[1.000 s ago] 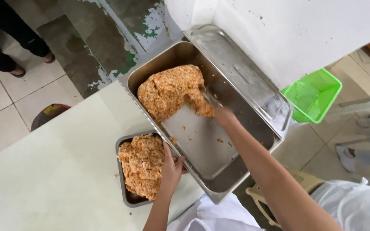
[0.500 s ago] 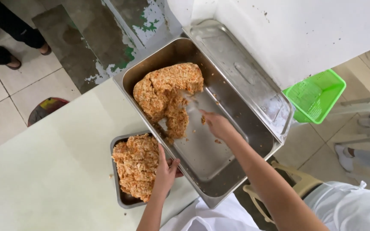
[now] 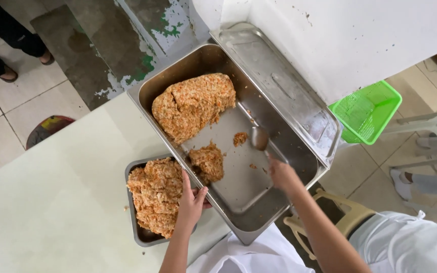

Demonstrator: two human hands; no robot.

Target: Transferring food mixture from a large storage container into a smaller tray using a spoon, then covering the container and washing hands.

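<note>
A large steel pan (image 3: 299, 151) holds a big mound of orange minced mixture (image 3: 193, 103) at its far end, with a smaller lump (image 3: 208, 162) near its left wall. My right hand (image 3: 281, 174) grips a metal spoon (image 3: 259, 137) whose bowl rests on the pan's bare floor beside a small crumb of mixture (image 3: 239, 138). A smaller steel tray (image 3: 133, 222) next to the pan is heaped with the same mixture (image 3: 155, 194). My left hand (image 3: 192, 202) lies on that tray's right edge, fingers spread against the mixture.
The pans sit on a pale table (image 3: 51, 202). A steel lid (image 3: 279, 86) leans behind the large pan. A green plastic basket (image 3: 365, 111) and a plastic chair (image 3: 330, 212) stand to the right. Another person's feet (image 3: 6, 71) are at the upper left.
The spoon has pulled a lump off the big mound toward the near left side of the pan, then drawn back to the pan's middle. My left hand stays on the small tray.
</note>
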